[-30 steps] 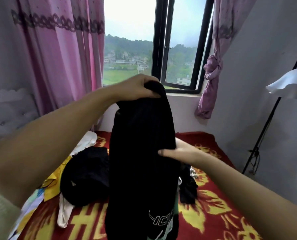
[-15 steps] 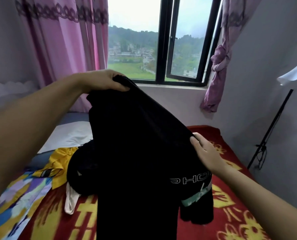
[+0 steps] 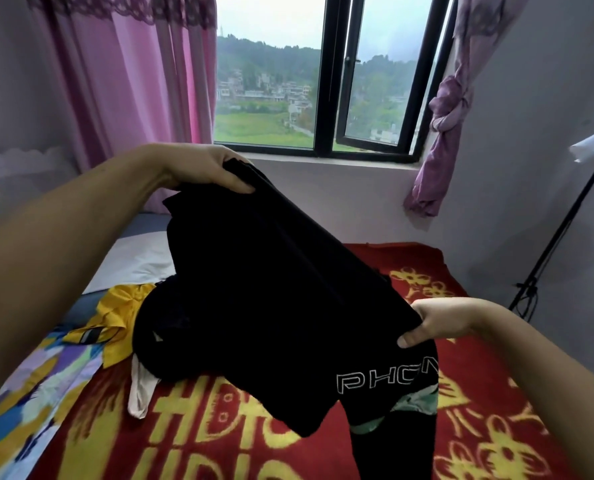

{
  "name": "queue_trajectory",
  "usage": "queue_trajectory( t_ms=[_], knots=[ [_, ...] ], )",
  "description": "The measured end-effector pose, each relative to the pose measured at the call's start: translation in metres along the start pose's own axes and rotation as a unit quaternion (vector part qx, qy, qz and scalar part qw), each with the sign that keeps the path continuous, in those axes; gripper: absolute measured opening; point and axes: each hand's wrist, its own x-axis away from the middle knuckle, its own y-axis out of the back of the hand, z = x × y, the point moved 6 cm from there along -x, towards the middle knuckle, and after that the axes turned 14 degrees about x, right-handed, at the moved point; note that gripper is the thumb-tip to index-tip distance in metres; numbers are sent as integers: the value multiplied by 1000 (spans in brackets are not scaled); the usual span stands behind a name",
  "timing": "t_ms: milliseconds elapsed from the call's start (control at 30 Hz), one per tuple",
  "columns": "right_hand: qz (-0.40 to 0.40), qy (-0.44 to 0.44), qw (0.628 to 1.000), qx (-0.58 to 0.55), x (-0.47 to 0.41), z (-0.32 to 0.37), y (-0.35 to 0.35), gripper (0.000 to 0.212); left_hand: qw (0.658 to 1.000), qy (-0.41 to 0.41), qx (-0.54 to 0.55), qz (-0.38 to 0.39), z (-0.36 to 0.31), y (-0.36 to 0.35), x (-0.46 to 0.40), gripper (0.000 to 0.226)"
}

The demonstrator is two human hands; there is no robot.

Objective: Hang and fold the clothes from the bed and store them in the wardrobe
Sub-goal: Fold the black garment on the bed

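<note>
A black garment with white lettering (image 3: 281,306) is stretched in the air above the bed. My left hand (image 3: 205,168) grips its upper end, near the window sill. My right hand (image 3: 437,322) pinches its lower right edge, thumb on top of the cloth. Under the garment a pile of clothes lies on the red and yellow blanket (image 3: 479,393): a black piece (image 3: 157,327), a yellow garment (image 3: 115,313) and a cream one (image 3: 139,393). The held cloth hides much of the pile.
A patterned blue and purple sheet (image 3: 28,393) lies at the bed's left. A white pillow (image 3: 132,261) sits by the headboard. Pink curtains (image 3: 132,81) flank the open window (image 3: 357,81). A floor lamp stand (image 3: 548,254) stands against the right wall.
Both hands have drawn apart and lowered the garment, spreading it from a hanging column into a slanted, stretched band. My right hand went from touching the cloth to pinching its edge.
</note>
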Motion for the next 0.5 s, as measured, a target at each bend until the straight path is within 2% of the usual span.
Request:
queue_trajectory(
  t_ms=[67, 100, 167, 233, 367, 433, 500],
  knots=[
    [-27, -4, 999, -26, -2, -6, 9, 7, 1000, 26, -7, 1, 10, 11, -8, 30],
    [-57, -12, 997, -45, -6, -9, 14, 9, 998, 39, -38, -13, 18, 18, -14, 26],
    [-141, -41, 988, -44, -20, -18, 26, 12, 979, 45, -184, -74, 33, 32, -35, 9],
    [-226, -82, 971, -4, -40, -27, 38, 11, 938, 24, -308, -156, 50, 39, -59, 18],
    [-303, -115, 946, 10, -58, -38, 64, 39, 906, -37, -280, -317, 69, 45, -73, 42],
    [-296, -118, 947, 27, -49, -37, 78, 51, 904, -81, -242, -343, 64, 51, -69, 47],
    [-266, -116, 955, 56, -41, -33, 86, 54, 913, -116, -209, -330, 57, 54, -54, 48]
  ],
)
